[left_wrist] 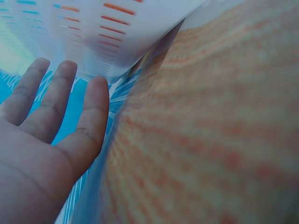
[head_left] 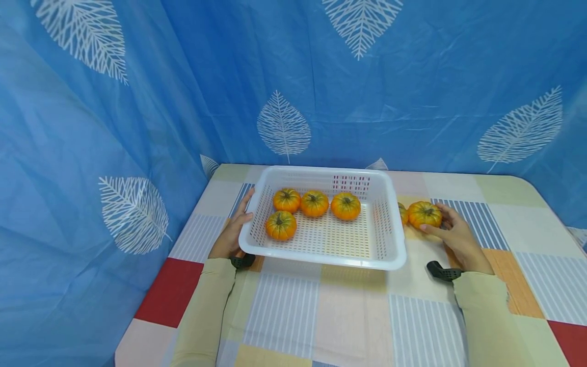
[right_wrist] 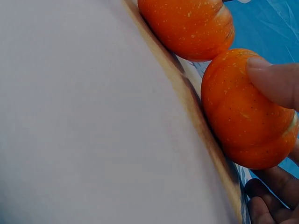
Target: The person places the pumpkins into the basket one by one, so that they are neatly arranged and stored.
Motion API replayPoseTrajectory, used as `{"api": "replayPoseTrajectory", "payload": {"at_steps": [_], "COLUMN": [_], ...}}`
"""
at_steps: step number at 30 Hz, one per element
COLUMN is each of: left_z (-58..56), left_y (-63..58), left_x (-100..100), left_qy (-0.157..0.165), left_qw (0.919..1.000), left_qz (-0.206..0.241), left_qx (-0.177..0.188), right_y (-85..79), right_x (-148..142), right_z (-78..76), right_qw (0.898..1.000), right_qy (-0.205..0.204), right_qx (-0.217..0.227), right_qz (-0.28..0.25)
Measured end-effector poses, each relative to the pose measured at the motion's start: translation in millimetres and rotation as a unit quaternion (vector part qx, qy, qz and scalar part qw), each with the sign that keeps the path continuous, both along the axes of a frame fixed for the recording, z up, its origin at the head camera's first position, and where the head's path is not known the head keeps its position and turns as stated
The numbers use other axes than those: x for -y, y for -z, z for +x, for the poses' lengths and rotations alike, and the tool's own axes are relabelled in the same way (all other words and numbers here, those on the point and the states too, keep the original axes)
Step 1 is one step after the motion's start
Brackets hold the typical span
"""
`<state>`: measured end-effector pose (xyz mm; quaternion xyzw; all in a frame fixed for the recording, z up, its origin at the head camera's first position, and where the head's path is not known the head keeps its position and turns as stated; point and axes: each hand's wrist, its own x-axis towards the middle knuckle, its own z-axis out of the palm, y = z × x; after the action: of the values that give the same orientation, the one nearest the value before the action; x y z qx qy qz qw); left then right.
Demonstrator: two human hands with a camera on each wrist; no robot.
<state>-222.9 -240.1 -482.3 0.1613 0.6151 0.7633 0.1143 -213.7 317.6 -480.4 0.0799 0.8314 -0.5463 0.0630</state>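
Note:
A white plastic basket [head_left: 321, 261] stands on the table with several small orange pumpkins [head_left: 346, 206] inside, mostly toward its left and back. At the basket's left side is my left hand [head_left: 232, 232]; its fingers [left_wrist: 89, 116] are extended beside the slotted wall, and none curl round the rim. To the right of the basket, my right hand [head_left: 458, 237] holds a small pumpkin [head_left: 424, 215] with the thumb on one side and fingers round the other. Another pumpkin [right_wrist: 191, 28] touches the held one; the basket's rim partly hides it in the head view.
A patchwork-patterned cloth [head_left: 284, 311] covers the table. Blue curtains [head_left: 412, 102] with white leaf prints hang behind and along the left side. Dark straps [head_left: 444, 271] with small devices sit on both wrists.

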Motion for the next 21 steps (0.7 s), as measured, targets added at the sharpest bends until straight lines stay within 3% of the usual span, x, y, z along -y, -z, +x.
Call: {"api": "replayPoseTrajectory", "payload": {"at_steps": [10,21], "left_z": [1.9,2.1], "left_y": [-0.7,-1.5], "left_x": [-0.5,-1.4], "left_qy": [0.000,-0.009], "left_qw": [1.0000,0.9999], "left_qz": [-0.003,-0.007], "left_qx": [-0.001,0.009], "right_y": [0.9,5.3], "right_x": [0.2,-1.9], "right_z": [0.1,1.6], "right_qw": [1.000,0.999], "right_qy": [0.016,0.027], "right_qx": [0.002,-0.025], "right_qz": [-0.005,-0.023]}}
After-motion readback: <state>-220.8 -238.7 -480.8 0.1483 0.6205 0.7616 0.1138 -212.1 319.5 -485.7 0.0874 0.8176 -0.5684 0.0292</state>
